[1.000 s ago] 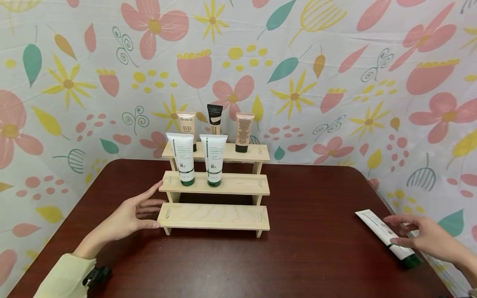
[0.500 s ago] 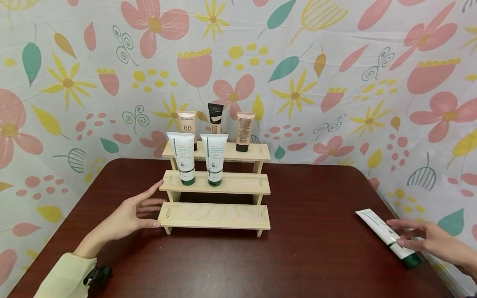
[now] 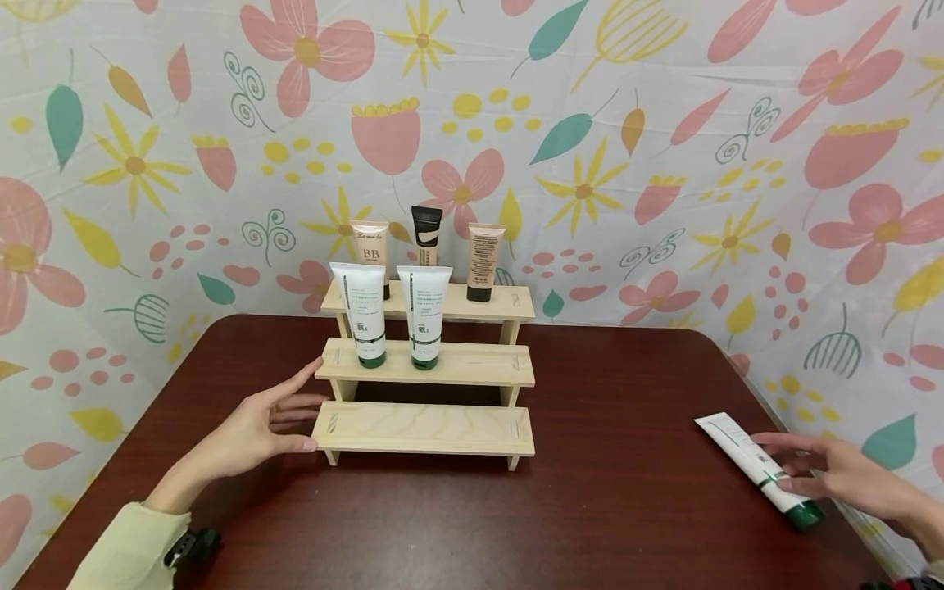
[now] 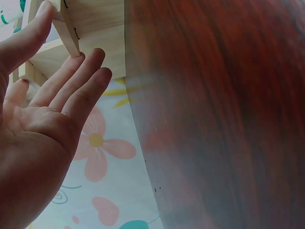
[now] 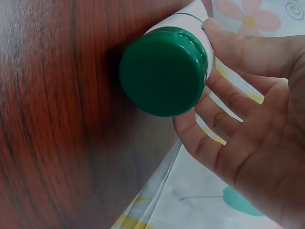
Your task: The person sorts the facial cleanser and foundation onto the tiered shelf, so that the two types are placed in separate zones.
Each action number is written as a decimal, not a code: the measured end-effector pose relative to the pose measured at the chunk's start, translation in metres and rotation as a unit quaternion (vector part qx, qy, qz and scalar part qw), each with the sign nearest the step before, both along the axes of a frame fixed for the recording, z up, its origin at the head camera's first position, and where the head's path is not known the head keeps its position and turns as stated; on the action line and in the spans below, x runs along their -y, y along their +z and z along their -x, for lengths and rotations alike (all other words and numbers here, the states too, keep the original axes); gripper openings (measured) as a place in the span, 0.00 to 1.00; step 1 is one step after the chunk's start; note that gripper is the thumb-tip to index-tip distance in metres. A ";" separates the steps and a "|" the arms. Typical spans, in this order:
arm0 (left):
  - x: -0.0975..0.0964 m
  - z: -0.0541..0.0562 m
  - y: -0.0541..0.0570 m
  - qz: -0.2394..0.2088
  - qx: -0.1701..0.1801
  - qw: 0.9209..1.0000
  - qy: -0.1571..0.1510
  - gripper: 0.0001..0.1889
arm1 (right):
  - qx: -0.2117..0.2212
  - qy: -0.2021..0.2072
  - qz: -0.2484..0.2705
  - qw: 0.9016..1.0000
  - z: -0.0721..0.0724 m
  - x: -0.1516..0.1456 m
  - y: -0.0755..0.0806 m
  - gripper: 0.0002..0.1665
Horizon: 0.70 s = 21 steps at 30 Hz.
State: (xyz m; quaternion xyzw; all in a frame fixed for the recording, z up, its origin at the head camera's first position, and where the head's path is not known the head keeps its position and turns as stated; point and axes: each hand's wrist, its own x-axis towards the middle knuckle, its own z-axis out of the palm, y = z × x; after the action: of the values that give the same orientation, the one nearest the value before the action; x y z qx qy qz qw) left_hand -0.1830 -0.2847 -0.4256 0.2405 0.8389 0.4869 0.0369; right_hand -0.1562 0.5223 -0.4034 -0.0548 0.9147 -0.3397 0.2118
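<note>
At the right of the table a white squeeze tube with a green cap (image 3: 760, 467) lies slanted. My right hand (image 3: 848, 479) holds it between the thumb and fingers. The right wrist view shows the green cap (image 5: 162, 71) facing the camera, with the thumb on the white body and fingertips partly hidden behind. My left hand (image 3: 254, 430) touches the left side of a three-tier wooden stand (image 3: 424, 426) with thumb and fingers extended. In the left wrist view the fingers (image 4: 78, 90) reach the stand's wooden edges. Two similar white tubes (image 3: 424, 319) stand caps down on the middle tier.
On the top tier stand a beige BB tube (image 3: 371, 246), a tube with a black upper end (image 3: 426, 233) and a beige tube with a black cap (image 3: 483, 262). A floral cloth (image 3: 590, 123) hangs behind the dark wooden table (image 3: 612, 492).
My right hand has closed on the tube at the right, and the tube has shifted slightly left. The left hand and the stand stay where they were.
</note>
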 end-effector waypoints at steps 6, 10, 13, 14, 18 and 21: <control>0.001 0.002 0.000 0.000 0.003 1.000 -0.001 0.58 | -0.006 0.002 0.030 1.000 0.002 0.006 -0.003 0.35; 0.001 0.003 -0.001 -0.001 0.004 1.000 -0.003 0.58 | -0.020 0.018 0.057 0.998 0.002 0.012 -0.006 0.32; 0.001 0.003 0.000 0.000 0.004 1.000 -0.001 0.58 | -0.027 0.021 0.064 0.997 0.003 0.017 -0.007 0.31; 0.001 0.002 0.000 0.001 0.004 1.000 0.000 0.58 | -0.030 0.026 0.067 0.997 0.003 0.019 -0.007 0.31; 0.001 0.002 0.000 0.004 0.003 1.000 0.002 0.58 | -0.020 0.035 0.091 0.995 0.004 0.021 -0.007 0.29; 0.001 0.001 0.000 0.005 0.001 1.000 -0.001 0.58 | 0.000 0.037 0.121 0.992 0.005 0.021 -0.007 0.30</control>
State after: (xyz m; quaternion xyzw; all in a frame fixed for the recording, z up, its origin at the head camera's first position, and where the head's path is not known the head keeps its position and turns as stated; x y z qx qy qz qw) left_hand -0.1841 -0.2853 -0.4256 0.2405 0.8410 0.4831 0.0387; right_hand -0.1615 0.5017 -0.4103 -0.1141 0.8645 -0.4395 0.2158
